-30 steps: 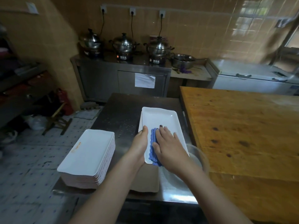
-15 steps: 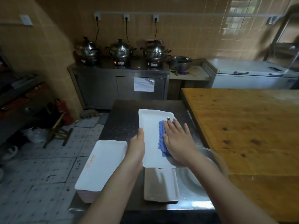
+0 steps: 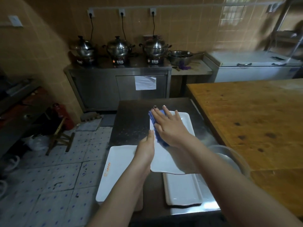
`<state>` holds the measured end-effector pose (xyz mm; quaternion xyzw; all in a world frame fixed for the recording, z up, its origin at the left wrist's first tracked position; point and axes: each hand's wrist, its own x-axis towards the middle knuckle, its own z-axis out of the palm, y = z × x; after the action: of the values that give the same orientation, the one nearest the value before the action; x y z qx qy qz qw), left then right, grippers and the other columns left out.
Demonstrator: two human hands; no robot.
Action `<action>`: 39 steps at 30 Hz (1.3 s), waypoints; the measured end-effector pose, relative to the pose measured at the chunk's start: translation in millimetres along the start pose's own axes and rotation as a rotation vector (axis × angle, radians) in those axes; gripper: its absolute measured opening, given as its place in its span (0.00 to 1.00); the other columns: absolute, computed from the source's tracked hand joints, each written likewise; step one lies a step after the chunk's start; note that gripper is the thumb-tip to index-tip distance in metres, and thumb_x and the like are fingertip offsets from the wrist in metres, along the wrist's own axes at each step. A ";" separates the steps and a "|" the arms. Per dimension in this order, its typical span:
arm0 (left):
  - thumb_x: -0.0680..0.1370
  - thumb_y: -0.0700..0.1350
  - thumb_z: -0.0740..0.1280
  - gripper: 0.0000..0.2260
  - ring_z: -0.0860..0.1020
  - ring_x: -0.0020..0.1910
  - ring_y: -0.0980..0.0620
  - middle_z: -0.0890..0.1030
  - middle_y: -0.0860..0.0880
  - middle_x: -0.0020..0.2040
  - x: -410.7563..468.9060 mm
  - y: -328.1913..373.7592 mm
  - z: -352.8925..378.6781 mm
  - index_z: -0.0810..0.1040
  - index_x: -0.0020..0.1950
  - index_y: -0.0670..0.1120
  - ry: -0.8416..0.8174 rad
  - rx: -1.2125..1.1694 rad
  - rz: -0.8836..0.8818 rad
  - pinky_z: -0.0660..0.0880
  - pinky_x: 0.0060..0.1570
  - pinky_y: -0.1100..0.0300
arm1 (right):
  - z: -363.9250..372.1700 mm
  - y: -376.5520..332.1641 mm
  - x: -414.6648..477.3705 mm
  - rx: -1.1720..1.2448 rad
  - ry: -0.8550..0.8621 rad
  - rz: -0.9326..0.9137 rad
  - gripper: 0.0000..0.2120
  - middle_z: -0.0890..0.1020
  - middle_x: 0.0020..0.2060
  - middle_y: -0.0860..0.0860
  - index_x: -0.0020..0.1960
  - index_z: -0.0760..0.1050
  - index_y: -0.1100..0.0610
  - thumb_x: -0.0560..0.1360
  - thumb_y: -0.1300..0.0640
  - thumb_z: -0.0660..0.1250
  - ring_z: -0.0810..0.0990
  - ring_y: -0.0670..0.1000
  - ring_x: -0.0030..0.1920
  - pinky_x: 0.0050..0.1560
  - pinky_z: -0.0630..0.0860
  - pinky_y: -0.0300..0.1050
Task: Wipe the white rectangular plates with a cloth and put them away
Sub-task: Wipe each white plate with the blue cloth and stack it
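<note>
A white rectangular plate (image 3: 165, 161) is held above the steel table, and my left hand (image 3: 146, 147) grips its left edge with the thumb on top. My right hand (image 3: 170, 128) lies flat, fingers straight, pressing a blue cloth (image 3: 158, 136) onto the plate's far left part. The cloth shows only along the hand's left side. To the left sits a stack of white plates (image 3: 114, 171) turned face down, with an orange mark on the top one. Another white plate (image 3: 182, 190) lies face up under the held one, near the table's front edge.
The dark steel table (image 3: 131, 125) runs ahead of me. A wooden table (image 3: 254, 120) borders it on the right, and a clear bowl (image 3: 229, 159) stands between them. Behind are a steel cabinet with three pots (image 3: 118, 49), and a white chest freezer (image 3: 255, 66). A tiled floor lies left.
My right hand has slid the cloth away from me, from the plate's near end to its far left part. The view has tilted down, bringing the lower plate into sight.
</note>
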<state>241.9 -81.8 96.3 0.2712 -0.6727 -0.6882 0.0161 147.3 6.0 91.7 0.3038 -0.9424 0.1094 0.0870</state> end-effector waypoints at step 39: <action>0.81 0.55 0.55 0.15 0.78 0.31 0.56 0.79 0.53 0.35 13.2 20.1 4.6 0.75 0.41 0.50 -0.029 -0.020 0.072 0.70 0.21 0.69 | 6.4 30.5 -31.6 -0.129 -0.038 0.350 0.27 0.47 0.78 0.49 0.78 0.44 0.50 0.81 0.44 0.40 0.40 0.51 0.77 0.72 0.34 0.57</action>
<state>222.0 -84.6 110.2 0.2367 -0.6752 -0.6977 0.0341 153.9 46.0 73.6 0.1310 -0.9874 0.0564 0.0679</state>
